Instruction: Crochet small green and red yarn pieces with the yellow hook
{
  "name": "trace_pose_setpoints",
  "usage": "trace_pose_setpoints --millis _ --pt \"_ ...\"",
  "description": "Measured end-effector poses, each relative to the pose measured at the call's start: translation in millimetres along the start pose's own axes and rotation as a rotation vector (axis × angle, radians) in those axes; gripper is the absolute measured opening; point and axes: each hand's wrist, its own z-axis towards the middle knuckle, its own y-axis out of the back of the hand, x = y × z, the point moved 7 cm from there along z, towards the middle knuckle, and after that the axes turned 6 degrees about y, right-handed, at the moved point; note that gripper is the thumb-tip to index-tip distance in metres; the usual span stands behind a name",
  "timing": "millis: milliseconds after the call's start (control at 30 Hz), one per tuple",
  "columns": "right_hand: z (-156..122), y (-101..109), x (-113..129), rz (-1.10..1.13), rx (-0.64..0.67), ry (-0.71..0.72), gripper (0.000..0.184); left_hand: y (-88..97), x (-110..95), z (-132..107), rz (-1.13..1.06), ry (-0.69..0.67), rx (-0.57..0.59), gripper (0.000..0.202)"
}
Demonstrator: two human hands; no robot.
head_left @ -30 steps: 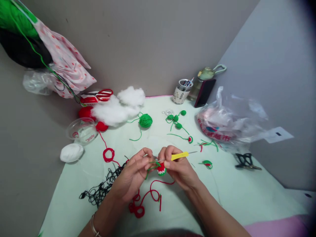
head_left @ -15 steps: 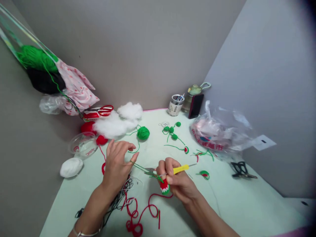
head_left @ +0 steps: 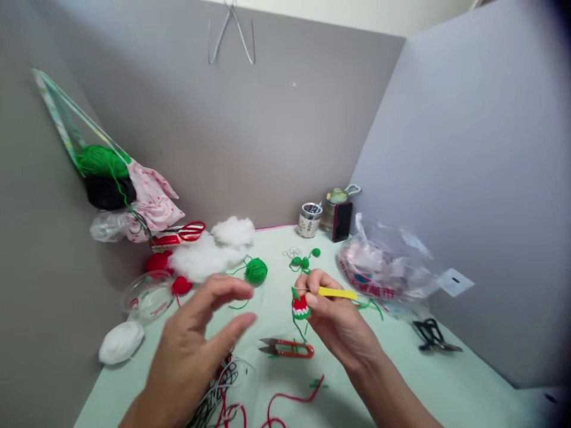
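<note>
Above the middle of the table (head_left: 437,380), pinches a small red, white and green crocheted piece (head_left: 301,306) and a yellow-handled hook (head_left: 338,293) together in the narrow right grip (head_left: 334,309). Cannot make out the exact meeting of the hook's thin metal end with the stitches; also loses the piece's right edge behind the thumb. Dangles a green thread (head_left: 298,328) from the piece toward orange-handled snips (head_left: 292,349), too fine to follow to its end. Spreads the left grip (head_left: 200,339) wide, with bare space between thumb and fingers. Blocks part of a black yarn tangle (head_left: 206,405) with the left grip, and covers some of the green leaf-like pieces (head_left: 306,262) with the right grip. Shows both forearms only partly, cut off by the bottom edge, as with a red yarn strand (head_left: 289,396). Cannot identify the contents of a crinkled plastic bag (head_left: 379,267) on the right. Farther back, can see a green yarn ball (head_left: 256,271), white stuffing (head_left: 207,257), a pen can (head_left: 309,223) and a phone (head_left: 342,222) partly hiding a bottle (head_left: 328,215).
</note>
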Motion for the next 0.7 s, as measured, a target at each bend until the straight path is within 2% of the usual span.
trace_pose_setpoints --millis 100,167,267,400,533,700 --pt "9.5 -21.0 6.0 -0.069 0.019 0.062 0.025 -26.2 -34.5 -2.9 -0.124 -0.124 0.019 0.023" --pt "12.1 -29.1 6.6 -0.125 0.029 0.11 0.023 -31.9 -39.3 0.0 -0.194 -0.162 -0.026 0.023" --pt "13.3 -30.1 4.1 -0.212 0.046 0.155 0.021 -32.8 -30.1 3.7 -0.237 -0.145 -0.061 0.017" --pt "14.5 -23.5 -1.2 -0.38 0.089 0.167 0.018 -31.0 -9.0 3.2 -0.26 -0.053 -0.091 0.014" --pt "16.4 -18.5 -2.8 -0.534 0.05 0.21 0.015 -31.2 6.7 5.1 -0.267 0.011 -0.141 0.01" --pt "19.4 -17.3 -12.4 -0.677 0.022 0.117 0.008 -33.5 29.2 11.4 -0.291 0.171 -0.156 0.004"
